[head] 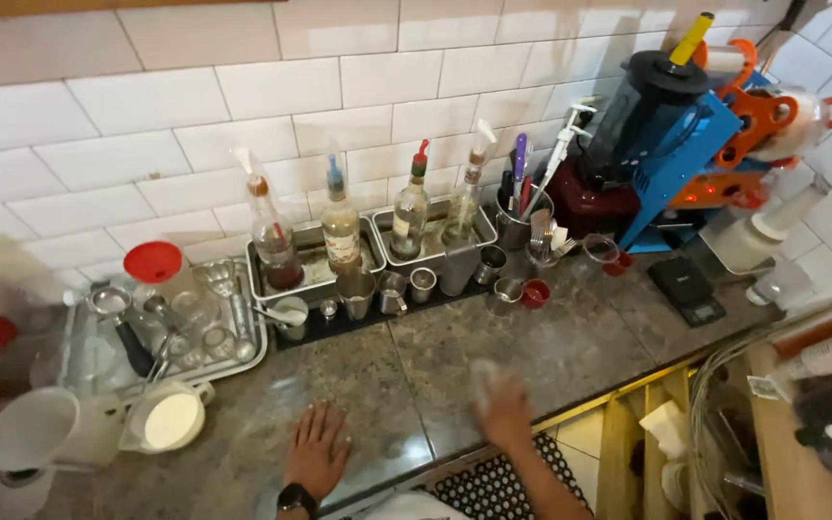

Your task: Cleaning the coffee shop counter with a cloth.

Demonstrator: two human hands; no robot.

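Wiping is in hand: the left hand (318, 449) lies spread flat on the surface (570, 347), while at 3 o'clock the blurred right hand (503, 412) presses a pale cloth (482, 377), fingers indistinct.

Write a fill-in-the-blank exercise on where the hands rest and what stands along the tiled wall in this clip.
1. The left hand, a dark watch at its wrist, lies flat on the speckled stone ____.
2. The blurred right hand presses a pale ____ to the same surface.
3. The white jug of pale liquid stands to the ____ of the left hand.
4. The four glass bottles with pour spouts stand in metal ____ by the wall.

Missing words: counter; cloth; left; trays
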